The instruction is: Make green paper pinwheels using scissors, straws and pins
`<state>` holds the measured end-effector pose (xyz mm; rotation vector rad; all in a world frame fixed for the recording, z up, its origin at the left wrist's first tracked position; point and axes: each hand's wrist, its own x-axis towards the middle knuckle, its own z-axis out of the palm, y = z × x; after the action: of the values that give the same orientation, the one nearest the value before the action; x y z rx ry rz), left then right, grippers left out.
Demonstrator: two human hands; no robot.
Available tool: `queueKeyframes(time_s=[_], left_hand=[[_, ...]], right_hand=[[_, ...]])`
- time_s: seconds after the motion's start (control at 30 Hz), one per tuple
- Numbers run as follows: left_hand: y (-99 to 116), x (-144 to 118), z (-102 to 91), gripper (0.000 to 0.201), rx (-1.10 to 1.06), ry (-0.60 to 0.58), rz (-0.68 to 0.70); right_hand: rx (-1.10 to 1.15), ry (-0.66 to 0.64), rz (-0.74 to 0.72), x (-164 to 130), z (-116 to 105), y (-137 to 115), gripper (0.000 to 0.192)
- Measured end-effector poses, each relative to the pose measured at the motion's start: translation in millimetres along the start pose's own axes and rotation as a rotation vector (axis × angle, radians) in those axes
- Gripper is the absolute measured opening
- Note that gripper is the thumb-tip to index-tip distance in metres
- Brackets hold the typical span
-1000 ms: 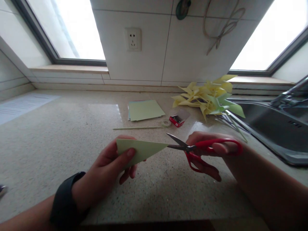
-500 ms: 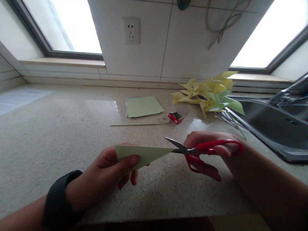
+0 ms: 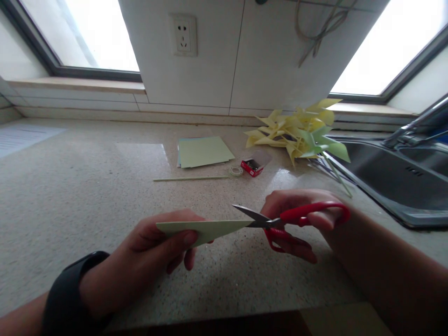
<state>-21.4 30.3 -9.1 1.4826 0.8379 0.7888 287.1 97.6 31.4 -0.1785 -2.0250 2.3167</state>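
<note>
Near the front edge of the counter point(image 3: 70, 196), a folded paper triangle point(image 3: 206, 227) is pinched in the left hand point(image 3: 154, 252), thumb on top and fingers curled beneath; a dark band is worn on that wrist. The paper is held above the counter, nearly flat, its tip pointing right. Red scissors point(image 3: 280, 219) are gripped in the right hand point(image 3: 301, 219), fingers closed through the handle loops. The blades are seen parted, with the paper's tip lying between them at the pivot.

Farther back, at mid-counter, a thin stick point(image 3: 191, 178) is laid flat, with a small tape roll point(image 3: 236, 171) just beside its right end and a red box point(image 3: 252, 167), open, near the roll. Behind the stick, a stack of green sheets point(image 3: 203, 151) is placed. Toward the back right corner, a pile of yellow and green pinwheels point(image 3: 297, 133) is heaped beside the sink point(image 3: 385, 182). A socket point(image 3: 183, 35) is mounted on the wall behind.
</note>
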Motion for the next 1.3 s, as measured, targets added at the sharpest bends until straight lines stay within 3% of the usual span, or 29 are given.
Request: queueKeyframes(time_s=[0.17, 0.67, 1.0, 1.3], left_hand=[[2, -2, 0.2, 0.029, 0.027, 0.004, 0.002], [-1, -2, -2.0, 0.026, 0.054, -0.012, 0.045], [9, 0, 0.7, 0.027, 0.094, -0.007, 0.097], [2, -1, -2.4, 0.026, 0.083, -0.062, 0.094]], right_hand=[[-0.002, 0.053, -0.029, -2, 2, 2, 0.065], [0.006, -0.028, 0.081, -1, -6, 0, 0.067], [0.03, -0.023, 0.071, -4, -7, 2, 0.065], [0.077, -0.009, 0.094, -5, -6, 3, 0.058]])
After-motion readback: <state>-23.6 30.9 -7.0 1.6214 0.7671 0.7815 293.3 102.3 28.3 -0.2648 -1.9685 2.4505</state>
